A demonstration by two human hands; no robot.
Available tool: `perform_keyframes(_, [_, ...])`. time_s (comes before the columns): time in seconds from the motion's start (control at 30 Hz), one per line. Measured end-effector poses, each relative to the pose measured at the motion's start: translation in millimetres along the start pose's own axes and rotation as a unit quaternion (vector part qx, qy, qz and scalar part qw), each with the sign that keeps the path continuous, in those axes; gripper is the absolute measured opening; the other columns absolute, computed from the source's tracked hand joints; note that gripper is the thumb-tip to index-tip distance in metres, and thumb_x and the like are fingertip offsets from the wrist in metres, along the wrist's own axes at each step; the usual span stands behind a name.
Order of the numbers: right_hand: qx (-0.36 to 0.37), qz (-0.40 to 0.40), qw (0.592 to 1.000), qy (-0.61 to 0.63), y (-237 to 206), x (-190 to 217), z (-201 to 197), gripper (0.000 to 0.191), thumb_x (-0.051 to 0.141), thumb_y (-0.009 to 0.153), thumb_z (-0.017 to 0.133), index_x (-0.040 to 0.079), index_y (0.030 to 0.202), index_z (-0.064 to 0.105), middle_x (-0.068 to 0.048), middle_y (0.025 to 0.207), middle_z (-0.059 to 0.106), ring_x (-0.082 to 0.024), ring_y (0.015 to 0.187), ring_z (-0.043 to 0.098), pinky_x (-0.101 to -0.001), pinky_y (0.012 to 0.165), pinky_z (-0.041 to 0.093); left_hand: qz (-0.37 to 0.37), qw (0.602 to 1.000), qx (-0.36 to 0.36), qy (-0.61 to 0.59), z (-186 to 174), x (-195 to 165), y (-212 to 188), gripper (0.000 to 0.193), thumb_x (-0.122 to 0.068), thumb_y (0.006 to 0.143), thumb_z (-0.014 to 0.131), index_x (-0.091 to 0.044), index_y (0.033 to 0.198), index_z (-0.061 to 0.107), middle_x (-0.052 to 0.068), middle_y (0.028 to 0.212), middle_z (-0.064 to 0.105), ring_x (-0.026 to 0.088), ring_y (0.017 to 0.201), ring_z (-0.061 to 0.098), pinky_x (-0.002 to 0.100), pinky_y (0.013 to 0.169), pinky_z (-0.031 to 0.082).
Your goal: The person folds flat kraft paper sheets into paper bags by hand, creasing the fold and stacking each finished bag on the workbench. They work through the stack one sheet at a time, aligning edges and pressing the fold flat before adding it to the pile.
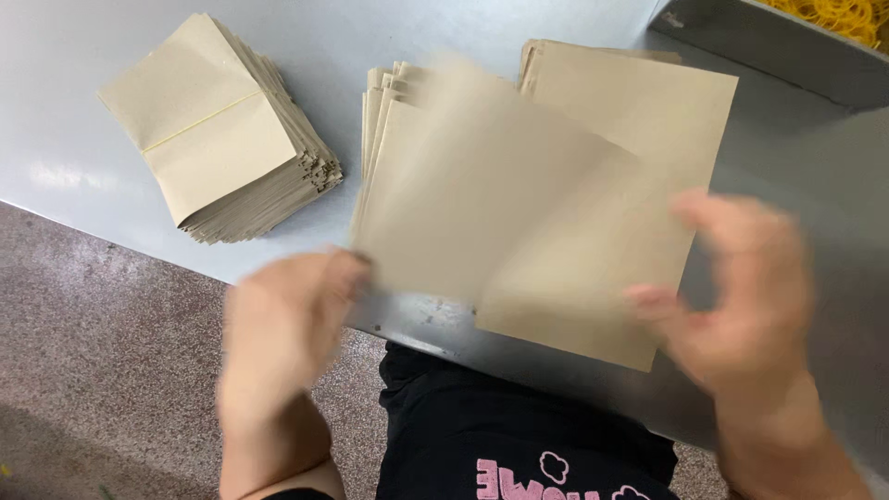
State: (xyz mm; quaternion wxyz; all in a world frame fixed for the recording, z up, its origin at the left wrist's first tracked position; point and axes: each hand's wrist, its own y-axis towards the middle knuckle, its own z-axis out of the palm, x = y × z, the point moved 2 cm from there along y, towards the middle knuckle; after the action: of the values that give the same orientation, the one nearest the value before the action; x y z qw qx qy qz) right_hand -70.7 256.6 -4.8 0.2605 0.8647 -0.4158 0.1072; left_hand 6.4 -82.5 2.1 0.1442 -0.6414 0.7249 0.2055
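Head view: my left hand [287,324] sits at the near edge of the grey tabletop [83,176], blurred by motion, with its fingertips meeting the lower left corner of a loose tan paper sheet [482,194]; the fingers appear closed on that corner, though the blur prevents a firm reading of the pinch. The sheet is raised and tilted over the tabletop, extending up and to the right from my left hand, and is itself blurred. My right hand [741,296] is to the right of the sheet, fingers curled and spread apart, with no paper between them; its fingertips are just beside the right edge of a second tan sheet [648,185], which lies flat beneath the raised one and overhangs the near tabletop edge. I cannot tell whether they touch that edge. Behind the raised sheet, a fanned stack of tan sheets [384,102] shows at its upper left edge. A separate stack of folded tan sheets [218,130] rests on the tabletop at far left, well apart from both hands. A grey bin [759,46] holding yellow rubber bands [838,17] stands at the far right corner. My black shirt [500,426] is below the tabletop edge, above a speckled floor [111,352].
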Motion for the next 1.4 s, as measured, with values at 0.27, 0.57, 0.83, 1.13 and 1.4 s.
perform_keyframes(0.27, [0.157, -0.068, 0.985, 0.007, -17, 36, 40, 0.065, 0.043, 0.076, 0.081, 0.008, 0.129, 0.066, -0.007, 0.133, 0.061, -0.028, 0.126, 0.049, -0.0468, 0.1, 0.04, -0.221, 0.949, 0.068, 0.214, 29, 29, 0, 0.045, -0.05, 0.106, 0.052, -0.015, 0.085, 0.069, 0.01, 0.067, 0.069, 0.032, 0.064, 0.068, 0.043, 0.059, 0.052])
perform_keyframes(0.57, [0.184, -0.025, 0.98, 0.066, -15, 21, 39, 0.062, 0.046, 0.071, 0.081, 0.018, 0.125, 0.068, -0.001, 0.133, 0.061, -0.028, 0.125, 0.052, -0.0458, 0.099, 0.041, 0.178, 0.983, -0.019, -0.049, 28, -30, 25, 0.043, -0.03, 0.082, 0.081, -0.009, 0.117, 0.068, 0.009, 0.121, 0.067, 0.031, 0.119, 0.062, 0.045, 0.101, 0.046])
perform_keyframes(0.83, [0.172, -0.007, 0.977, 0.128, -22, 22, 38, 0.016, 0.027, 0.078, 0.08, 0.018, 0.091, 0.076, 0.004, 0.116, 0.071, -0.022, 0.121, 0.06, -0.0426, 0.099, 0.043, 0.215, 0.97, 0.086, -0.077, 74, -48, 38, 0.027, -0.026, 0.088, 0.081, -0.012, 0.106, 0.068, 0.005, 0.111, 0.068, 0.026, 0.109, 0.065, 0.041, 0.097, 0.049])
perform_keyframes(1.13, [0.189, -0.024, 0.971, 0.142, -17, 16, 43, 0.027, 0.034, 0.07, 0.086, 0.018, 0.088, 0.075, 0.005, 0.106, 0.069, -0.022, 0.105, 0.06, -0.0404, 0.089, 0.043, 0.204, 0.963, 0.136, -0.111, 62, -56, 47, 0.048, -0.041, 0.071, 0.085, -0.01, 0.103, 0.07, 0.01, 0.116, 0.066, 0.031, 0.117, 0.059, 0.047, 0.1, 0.042])
perform_keyframes(1.4, [0.19, -0.045, 0.971, 0.14, -17, 13, 47, 0.033, 0.037, 0.066, 0.087, 0.018, 0.091, 0.074, 0.005, 0.106, 0.067, -0.023, 0.104, 0.06, -0.0399, 0.087, 0.043, 0.22, 0.962, 0.156, -0.029, 58, -66, 41, 0.051, -0.03, 0.065, 0.086, -0.009, 0.107, 0.067, 0.011, 0.125, 0.063, 0.031, 0.122, 0.056, 0.046, 0.1, 0.041])
